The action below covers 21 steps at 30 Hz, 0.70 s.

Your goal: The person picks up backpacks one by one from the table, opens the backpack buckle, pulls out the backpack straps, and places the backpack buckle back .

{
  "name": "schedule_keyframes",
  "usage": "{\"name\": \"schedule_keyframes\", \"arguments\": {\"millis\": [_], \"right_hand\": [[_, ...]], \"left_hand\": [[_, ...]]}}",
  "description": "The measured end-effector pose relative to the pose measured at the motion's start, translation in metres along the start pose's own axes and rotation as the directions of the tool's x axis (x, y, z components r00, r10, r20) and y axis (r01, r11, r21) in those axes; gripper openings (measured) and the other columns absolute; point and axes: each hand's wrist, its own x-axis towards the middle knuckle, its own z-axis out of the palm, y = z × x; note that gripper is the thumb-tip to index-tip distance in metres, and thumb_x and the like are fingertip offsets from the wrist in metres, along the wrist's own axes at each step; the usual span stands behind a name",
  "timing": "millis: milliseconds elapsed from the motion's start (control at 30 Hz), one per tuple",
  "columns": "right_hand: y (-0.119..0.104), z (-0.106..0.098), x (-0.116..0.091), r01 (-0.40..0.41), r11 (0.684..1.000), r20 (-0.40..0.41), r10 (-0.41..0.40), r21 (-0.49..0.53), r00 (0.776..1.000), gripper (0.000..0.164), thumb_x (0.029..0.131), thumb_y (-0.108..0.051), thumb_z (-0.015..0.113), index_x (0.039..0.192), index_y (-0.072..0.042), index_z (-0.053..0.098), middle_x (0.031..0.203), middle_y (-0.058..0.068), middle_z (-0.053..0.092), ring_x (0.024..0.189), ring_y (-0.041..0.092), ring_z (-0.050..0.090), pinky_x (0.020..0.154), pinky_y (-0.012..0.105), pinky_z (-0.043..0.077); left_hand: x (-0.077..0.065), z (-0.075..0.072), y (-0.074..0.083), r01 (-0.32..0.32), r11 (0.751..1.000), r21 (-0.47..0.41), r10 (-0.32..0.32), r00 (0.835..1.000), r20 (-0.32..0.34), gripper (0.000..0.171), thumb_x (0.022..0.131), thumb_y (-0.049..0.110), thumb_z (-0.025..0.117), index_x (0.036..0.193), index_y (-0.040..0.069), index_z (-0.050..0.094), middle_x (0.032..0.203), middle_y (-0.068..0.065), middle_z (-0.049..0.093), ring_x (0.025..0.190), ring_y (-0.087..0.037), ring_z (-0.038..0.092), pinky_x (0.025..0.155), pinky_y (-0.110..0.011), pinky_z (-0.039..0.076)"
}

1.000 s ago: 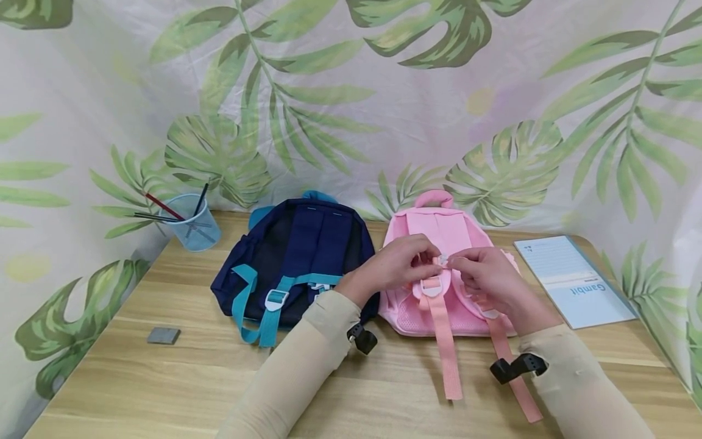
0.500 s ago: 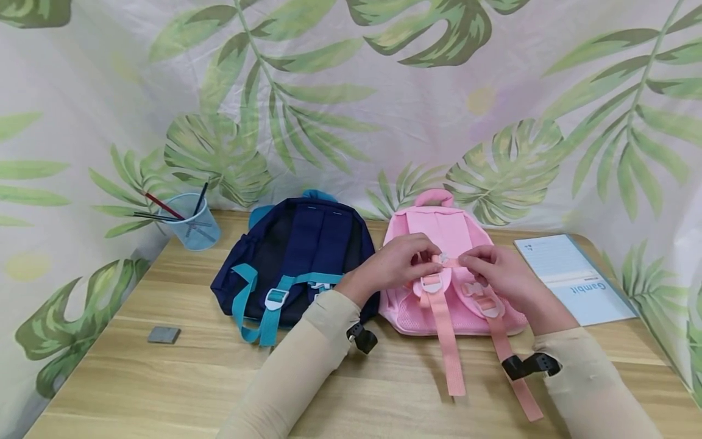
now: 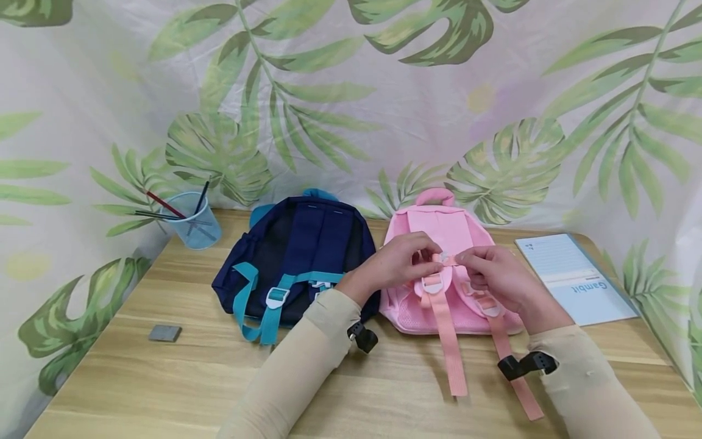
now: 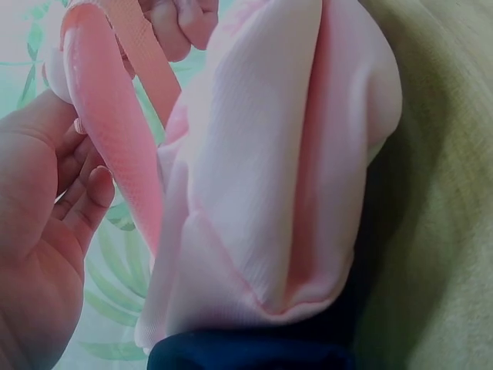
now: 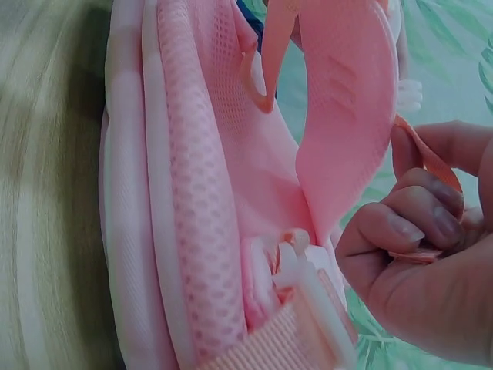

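The pink backpack (image 3: pixel 437 227) rests with its straps facing up, and both hands work at its left shoulder strap (image 4: pixel 108 116). My left hand (image 3: pixel 403 261) pinches a small white buckle (image 3: pixel 444 258) at that strap between thumb and fingers. From the buckle a short orange webbing strap (image 5: pixel 435 158) runs to my right hand (image 3: pixel 496 273), which pinches it with thumb and forefinger while the other fingers curl in. Below the hands sits a white adjuster buckle (image 3: pixel 432 283) with an orange strap tail (image 3: pixel 451 347) hanging toward the front.
A navy backpack (image 3: pixel 318 244) with teal straps lies left of the pink one. A blue mesh cup (image 3: pixel 200 228) with pencils stands at the back left, and a grey eraser-like block (image 3: pixel 164 333) lies before it. At the right is a light-blue notebook (image 3: pixel 581 286).
My right hand moved right from the buckle, drawing out a short length of orange webbing, then came slightly back left. The left hand stays in place.
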Motion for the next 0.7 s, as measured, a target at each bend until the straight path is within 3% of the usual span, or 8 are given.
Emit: {"name": "schedule_keyframes", "arguments": {"millis": [167, 267, 400, 533, 700], "right_hand": [[-0.001, 0.004, 0.003, 0.018, 0.999, 0.023, -0.017, -0.031, 1.000, 0.026, 0.111, -0.014, 0.056, 0.116, 0.008, 0.070, 0.065, -0.004, 0.037, 0.059, 0.010, 0.034, 0.057, 0.027, 0.036], [-0.001, 0.006, 0.005, 0.023, 0.999, 0.034, -0.022, -0.027, 0.999, 0.025, 0.112, -0.015, 0.055, 0.106, 0.005, 0.070, 0.064, -0.004, 0.035, 0.058, 0.010, 0.032, 0.056, 0.027, 0.033], [-0.001, 0.007, 0.005, -0.007, 1.000, 0.031, 0.007, 0.013, 1.000, 0.032, 0.115, -0.026, 0.053, 0.090, -0.010, 0.066, 0.065, -0.006, 0.034, 0.057, 0.009, 0.032, 0.056, 0.027, 0.032], [-0.001, 0.007, 0.005, -0.016, 1.000, 0.047, 0.017, -0.019, 0.999, 0.033, 0.114, -0.031, 0.055, 0.091, -0.011, 0.067, 0.064, -0.006, 0.034, 0.058, 0.009, 0.032, 0.057, 0.027, 0.032], [-0.003, 0.008, 0.006, -0.030, 0.998, 0.040, 0.032, -0.052, 0.999, 0.026, 0.110, -0.021, 0.058, 0.088, -0.009, 0.066, 0.061, -0.005, 0.035, 0.057, 0.009, 0.034, 0.055, 0.026, 0.036]], "left_hand": [[0.000, 0.001, 0.001, 0.004, 1.000, -0.010, -0.004, 1.000, 0.009, 0.023, 0.100, 0.014, 0.079, 0.119, 0.002, 0.075, 0.103, -0.009, 0.071, 0.092, -0.016, 0.064, 0.083, -0.017, 0.051], [0.000, 0.001, 0.002, 0.003, 1.000, -0.005, -0.003, 1.000, 0.015, 0.022, 0.101, 0.015, 0.079, 0.118, 0.003, 0.074, 0.102, -0.008, 0.071, 0.092, -0.016, 0.064, 0.082, -0.018, 0.051], [0.002, 0.002, 0.002, 0.006, 1.000, 0.001, -0.006, 1.000, 0.026, 0.022, 0.101, 0.016, 0.079, 0.118, 0.003, 0.074, 0.101, -0.008, 0.070, 0.090, -0.015, 0.063, 0.082, -0.018, 0.050], [0.006, 0.001, 0.002, 0.026, 0.999, 0.023, -0.027, 0.997, 0.066, 0.022, 0.101, 0.018, 0.079, 0.117, 0.005, 0.076, 0.100, -0.006, 0.069, 0.088, -0.013, 0.060, 0.081, -0.016, 0.047], [0.012, -0.003, 0.003, 0.045, 0.996, 0.073, -0.055, 0.989, 0.139, 0.022, 0.102, 0.022, 0.078, 0.117, 0.007, 0.076, 0.102, -0.004, 0.068, 0.093, -0.014, 0.059, 0.085, -0.018, 0.046]]}}
